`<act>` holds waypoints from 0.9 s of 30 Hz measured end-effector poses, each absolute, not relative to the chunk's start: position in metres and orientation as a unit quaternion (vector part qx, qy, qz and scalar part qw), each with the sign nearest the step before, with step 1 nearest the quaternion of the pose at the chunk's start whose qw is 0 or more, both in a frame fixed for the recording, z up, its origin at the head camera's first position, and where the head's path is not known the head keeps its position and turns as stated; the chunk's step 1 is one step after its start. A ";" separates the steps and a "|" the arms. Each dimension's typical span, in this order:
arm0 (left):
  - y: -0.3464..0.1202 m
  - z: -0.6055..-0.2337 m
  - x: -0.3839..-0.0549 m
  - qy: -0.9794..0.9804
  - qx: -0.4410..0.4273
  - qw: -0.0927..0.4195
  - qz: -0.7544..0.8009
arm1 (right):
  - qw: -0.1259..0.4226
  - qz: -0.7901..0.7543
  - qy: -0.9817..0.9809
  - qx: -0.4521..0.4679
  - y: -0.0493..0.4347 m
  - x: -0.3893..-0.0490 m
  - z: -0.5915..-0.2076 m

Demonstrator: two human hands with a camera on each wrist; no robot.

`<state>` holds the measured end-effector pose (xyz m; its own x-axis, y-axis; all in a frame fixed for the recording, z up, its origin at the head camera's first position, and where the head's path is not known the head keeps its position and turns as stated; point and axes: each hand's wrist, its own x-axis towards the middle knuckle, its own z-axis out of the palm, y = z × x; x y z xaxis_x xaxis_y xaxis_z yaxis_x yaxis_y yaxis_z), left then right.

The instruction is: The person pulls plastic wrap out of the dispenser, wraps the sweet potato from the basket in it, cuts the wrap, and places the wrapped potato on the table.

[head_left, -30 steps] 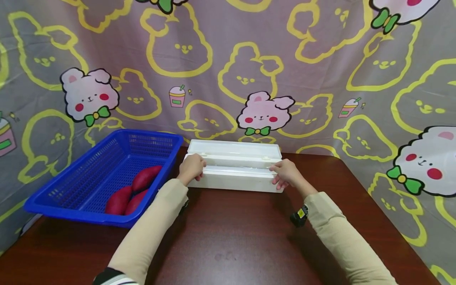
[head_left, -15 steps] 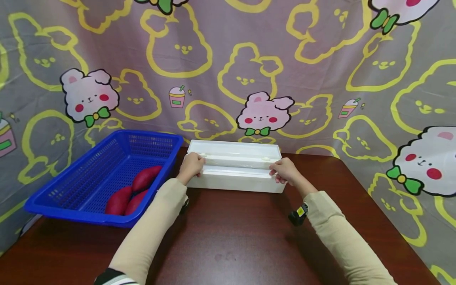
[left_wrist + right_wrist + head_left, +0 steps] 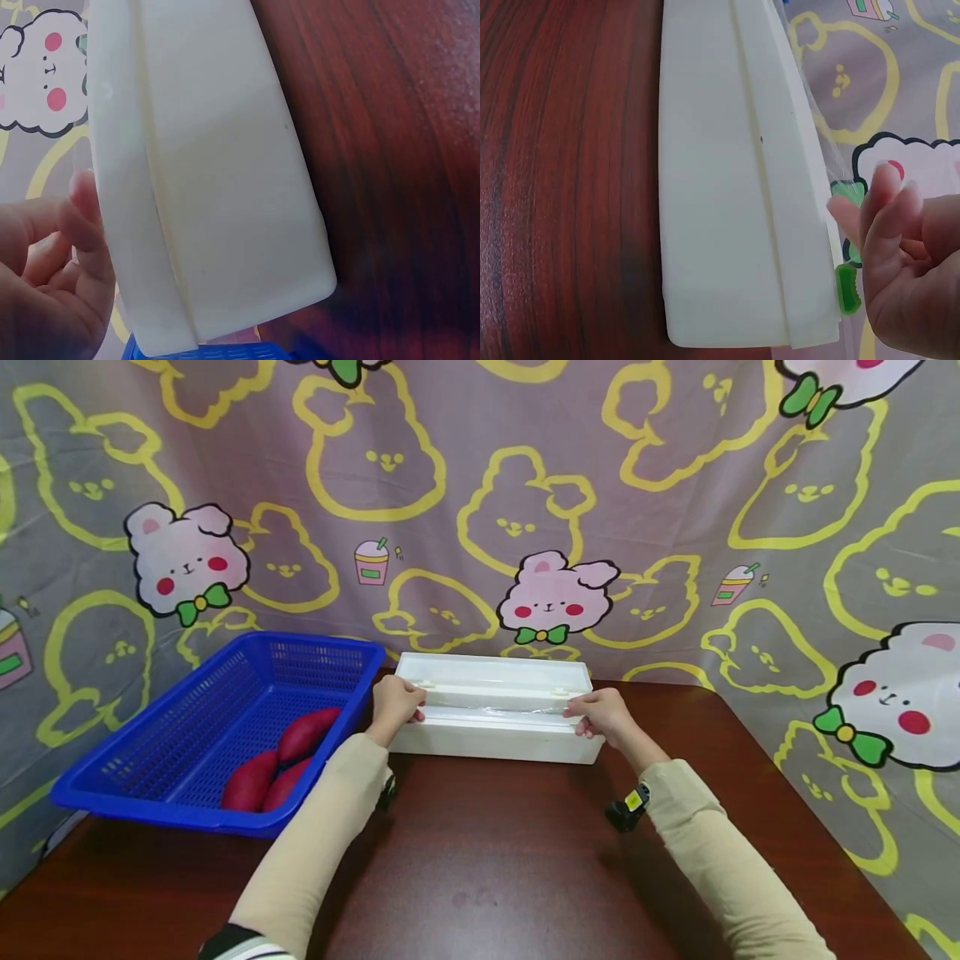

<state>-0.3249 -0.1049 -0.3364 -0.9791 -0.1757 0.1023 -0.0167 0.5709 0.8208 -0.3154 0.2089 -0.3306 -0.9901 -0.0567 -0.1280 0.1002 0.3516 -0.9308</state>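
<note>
A long white cling film dispenser [image 3: 495,742] lies across the back of the table with its lid [image 3: 495,672] raised. Clear cling film [image 3: 491,710] stretches between the two hands above its opening, and in the right wrist view the film [image 3: 821,120] shows as a thin sheet along the box. At the dispenser's left end, the left hand [image 3: 396,703] pinches the film with thumb and fingertips. The right hand [image 3: 600,713] pinches it near the right end. A green slider [image 3: 848,289] sits on the box edge beside the right fingers. The roll inside is hidden.
To the left stands a blue plastic basket [image 3: 187,817] holding several red sweet potatoes [image 3: 251,781], close to the left forearm. Behind the brown table [image 3: 480,877] hangs a patterned cloth [image 3: 465,485]. The table's right edge slopes away past the right sleeve.
Both hands have risen slightly and shifted back, the left one also a little leftward. The film between them is more plainly visible. The basket and its contents have stayed put.
</note>
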 end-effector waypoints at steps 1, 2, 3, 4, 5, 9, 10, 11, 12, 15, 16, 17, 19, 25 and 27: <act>-0.106 -0.337 -0.325 -0.879 0.055 0.093 -0.464 | 0.065 -0.577 0.814 0.016 0.208 -0.315 -0.330; -0.106 -0.337 -0.326 -0.877 0.056 0.099 -0.467 | 0.062 -0.584 0.809 0.019 0.207 -0.316 -0.330; -0.106 -0.338 -0.326 -0.875 0.056 0.103 -0.470 | 0.058 -0.593 0.803 0.023 0.207 -0.316 -0.331; -0.107 -0.338 -0.327 -0.874 0.053 0.108 -0.470 | 0.056 -0.600 0.797 0.025 0.206 -0.316 -0.331; -0.108 -0.338 -0.327 -0.874 0.050 0.114 -0.470 | 0.052 -0.607 0.793 0.032 0.205 -0.317 -0.330; -0.109 -0.337 -0.328 -0.866 0.039 0.133 -0.480 | 0.047 -0.622 0.781 0.039 0.205 -0.318 -0.329; -0.109 -0.336 -0.328 -0.864 0.037 0.137 -0.482 | 0.047 -0.624 0.779 0.038 0.205 -0.317 -0.328; -0.109 -0.335 -0.329 -0.862 0.037 0.139 -0.487 | 0.047 -0.624 0.779 0.039 0.205 -0.318 -0.327; -0.109 -0.334 -0.328 -0.858 0.037 0.140 -0.492 | 0.048 -0.625 0.778 0.038 0.205 -0.318 -0.325; -0.108 -0.330 -0.328 -0.852 0.037 0.137 -0.504 | 0.044 -0.624 0.780 0.036 0.207 -0.317 -0.322; -0.108 -0.329 -0.328 -0.849 0.037 0.135 -0.509 | 0.044 -0.622 0.781 0.031 0.208 -0.317 -0.320; -0.108 -0.328 -0.328 -0.845 0.037 0.134 -0.516 | 0.039 -0.618 0.785 0.029 0.209 -0.318 -0.319; -0.108 -0.325 -0.327 -0.840 0.037 0.134 -0.524 | 0.027 -0.610 0.791 0.022 0.210 -0.318 -0.318; -0.108 -0.323 -0.326 -0.833 0.031 0.154 -0.530 | -0.005 -0.600 0.800 0.005 0.211 -0.318 -0.317; -0.108 -0.322 -0.326 -0.831 0.028 0.161 -0.531 | -0.010 -0.604 0.797 0.005 0.211 -0.318 -0.316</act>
